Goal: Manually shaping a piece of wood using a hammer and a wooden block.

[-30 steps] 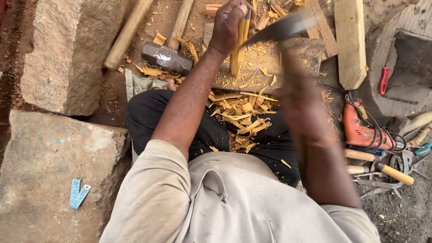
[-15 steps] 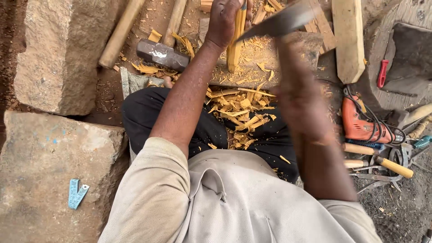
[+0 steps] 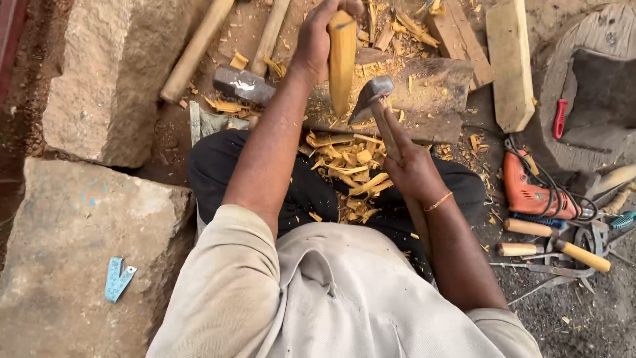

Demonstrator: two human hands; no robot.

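Note:
My left hand (image 3: 319, 36) grips the top of a yellow wooden stick (image 3: 342, 63), held upright with its lower end on a worn wooden chopping block (image 3: 424, 86). My right hand (image 3: 412, 169) is closed around the wooden handle of a small adze (image 3: 372, 93), whose metal head sits against the stick's lower end. Yellow wood chips (image 3: 348, 172) lie piled on my dark trousers between my knees.
A sledgehammer (image 3: 244, 83) lies left of the block. Two big stones (image 3: 112, 73) stand at left, one with a blue folded tool (image 3: 118, 278) on it. An orange power drill (image 3: 530, 192), wooden-handled tools (image 3: 563, 248) and a plank (image 3: 510, 63) are at right.
My right hand has swung the adze down from a raised position onto the lower end of the stick. My left hand still holds the stick upright on the block.

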